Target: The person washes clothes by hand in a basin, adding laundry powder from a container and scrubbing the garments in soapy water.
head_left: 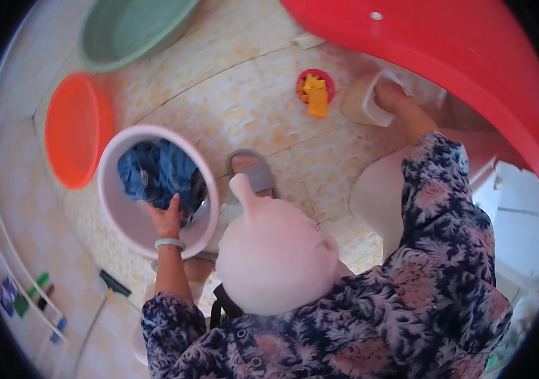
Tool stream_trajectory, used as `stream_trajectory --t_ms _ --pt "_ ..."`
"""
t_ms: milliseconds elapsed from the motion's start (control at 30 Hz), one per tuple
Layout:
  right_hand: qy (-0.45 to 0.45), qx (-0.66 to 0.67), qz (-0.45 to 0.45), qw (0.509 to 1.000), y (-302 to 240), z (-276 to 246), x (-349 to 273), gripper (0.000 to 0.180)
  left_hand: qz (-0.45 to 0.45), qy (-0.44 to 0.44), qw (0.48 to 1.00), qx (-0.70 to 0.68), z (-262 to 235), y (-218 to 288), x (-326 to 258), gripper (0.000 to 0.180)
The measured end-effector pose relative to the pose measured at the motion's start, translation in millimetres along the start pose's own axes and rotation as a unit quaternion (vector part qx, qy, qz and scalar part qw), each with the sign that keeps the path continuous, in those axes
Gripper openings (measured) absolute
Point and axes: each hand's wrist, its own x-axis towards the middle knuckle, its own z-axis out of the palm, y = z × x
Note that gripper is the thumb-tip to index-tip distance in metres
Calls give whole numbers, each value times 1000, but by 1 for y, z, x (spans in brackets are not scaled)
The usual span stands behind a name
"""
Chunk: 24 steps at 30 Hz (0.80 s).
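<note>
A pale pink bucket [109, 203] stands at left with blue denim clothing [156, 167] bunched inside. My left hand [166, 219], a pale bangle at its wrist, reaches over the near rim. Its thumb lies on the denim while the other fingers go out of sight at the cloth, closed on it. Far to the right, my right hand [389, 96] is at the opening of a cream-coloured container [358, 101]. Those fingers are hidden, so what they hold cannot be made out.
An orange basin [78, 131] and a green basin [137, 28] lie beyond the bucket. A small red bowl [301, 85] holds yellow pieces [316, 101]. A large red curved surface [446, 57] overhangs the right. A pale pink rounded object [276, 259] with a stubby projection is before me.
</note>
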Motion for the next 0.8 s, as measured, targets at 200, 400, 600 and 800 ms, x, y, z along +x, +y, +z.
stream_trajectory --t_ms 200,400,600,800 --pt "0 34 41 999 19 24 -15 29 166 -77 969 165 37 5 22 68" --pt "44 350 47 935 -2 47 9 29 187 -175 950 177 31 -25 72 55" --pt "-73 409 31 909 19 61 8 28 182 -132 950 216 57 5 31 55" --pt "-154 390 28 907 44 55 17 29 206 -73 969 116 54 -11 -27 55"
